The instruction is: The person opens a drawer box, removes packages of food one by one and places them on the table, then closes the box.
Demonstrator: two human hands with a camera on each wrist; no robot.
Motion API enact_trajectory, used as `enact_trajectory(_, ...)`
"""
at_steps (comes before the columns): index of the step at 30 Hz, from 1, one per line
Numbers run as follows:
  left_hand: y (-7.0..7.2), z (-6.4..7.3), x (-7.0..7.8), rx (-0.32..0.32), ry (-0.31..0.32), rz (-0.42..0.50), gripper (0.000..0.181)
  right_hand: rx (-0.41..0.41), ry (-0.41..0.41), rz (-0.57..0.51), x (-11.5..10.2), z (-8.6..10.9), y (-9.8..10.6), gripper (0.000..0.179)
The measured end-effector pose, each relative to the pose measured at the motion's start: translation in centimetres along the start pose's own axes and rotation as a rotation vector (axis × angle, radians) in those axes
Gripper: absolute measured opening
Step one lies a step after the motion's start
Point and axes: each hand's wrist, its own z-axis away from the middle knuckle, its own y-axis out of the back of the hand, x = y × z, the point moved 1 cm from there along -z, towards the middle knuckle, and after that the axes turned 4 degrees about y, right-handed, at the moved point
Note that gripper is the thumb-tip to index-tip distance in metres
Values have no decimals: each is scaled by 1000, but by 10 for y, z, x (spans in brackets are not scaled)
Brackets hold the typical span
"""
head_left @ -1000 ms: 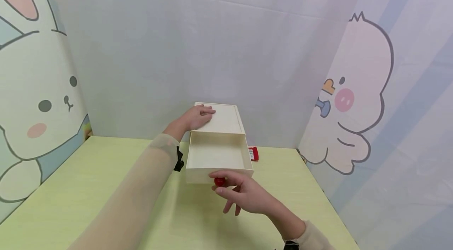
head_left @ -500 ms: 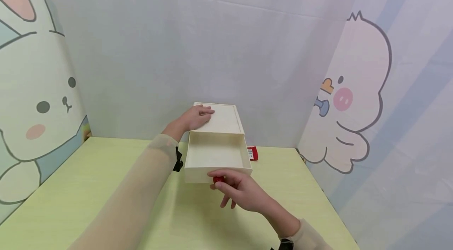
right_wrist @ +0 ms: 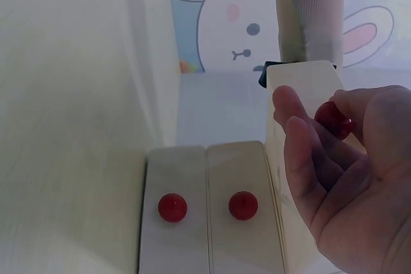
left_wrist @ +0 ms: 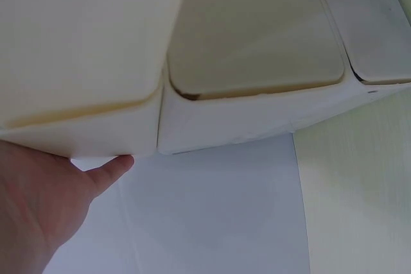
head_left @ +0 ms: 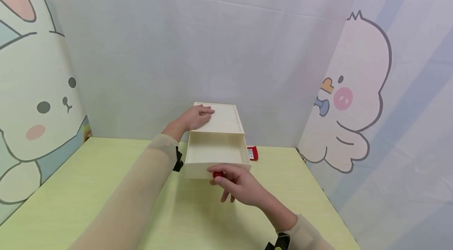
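A small cream-white drawer cabinet (head_left: 226,118) stands at the back of the table, its top drawer (head_left: 197,171) pulled well out. Nothing lies on the visible part of the drawer's floor. My left hand (head_left: 196,117) rests on the cabinet's top with fingers extended. In the left wrist view, the thumb (left_wrist: 110,172) lies against the upper edge. My right hand (head_left: 244,186) pinches the drawer's round red knob (head_left: 218,175) between thumb and index finger, the other fingers hanging below. The right wrist view shows two lower drawers pushed in, with their own red knobs (right_wrist: 243,205).
A red packet (head_left: 253,153) with a white label lies beside the cabinet's right side, partly hidden by it. The table (head_left: 106,171) is pale yellow-green. A grey curtain (head_left: 198,45) hangs behind, with cartoon-printed panels on both sides.
The drawer has slid slightly inward, its front edge moving away from me. My right hand has moved along with it, the thumb now closer on the knob. My left hand stays in place.
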Motion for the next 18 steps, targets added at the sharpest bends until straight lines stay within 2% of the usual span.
enact_trajectory(18,0,1,1,4,9,30,50,11,3,14,5,-14,7,40)
